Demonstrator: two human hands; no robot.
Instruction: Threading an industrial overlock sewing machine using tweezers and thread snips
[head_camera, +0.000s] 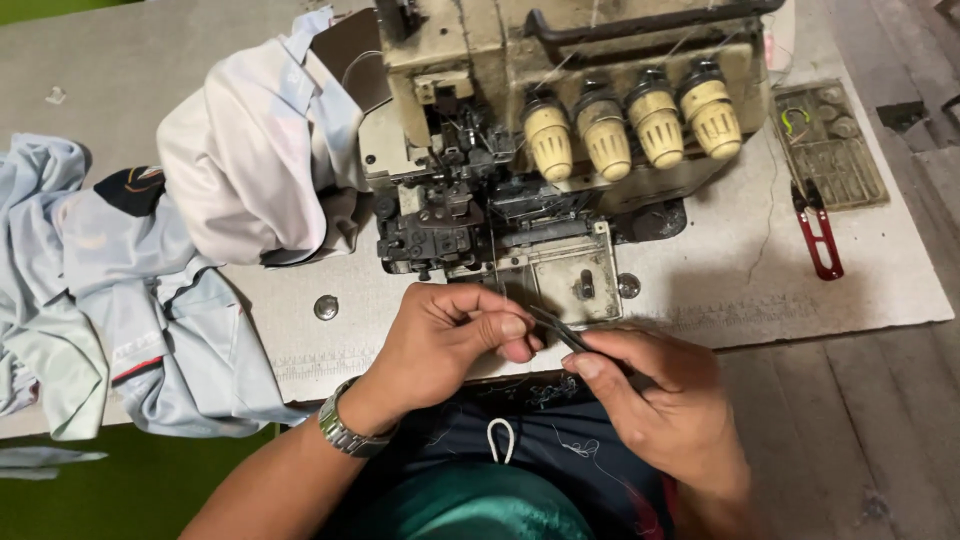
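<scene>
Head view: worn grey table (800, 270), scuffed, chipped at front edge; dark plank floor at right, green surface lower left. Overlock sewing machine (560, 130) centre-back w/ four cream tension knobs (630, 125). Pale blue garments (150, 270) heaped at left, one draped against machine side. Red thread snips (818, 230) & metal tray (830, 145) at right, well apart from hands. Left hand (450, 340), wristwatch on wrist, fingers pinched narrow on thread, hard to see. Right hand (660, 400) grips dark tweezers (560, 330), tips just in front of needle plate.
</scene>
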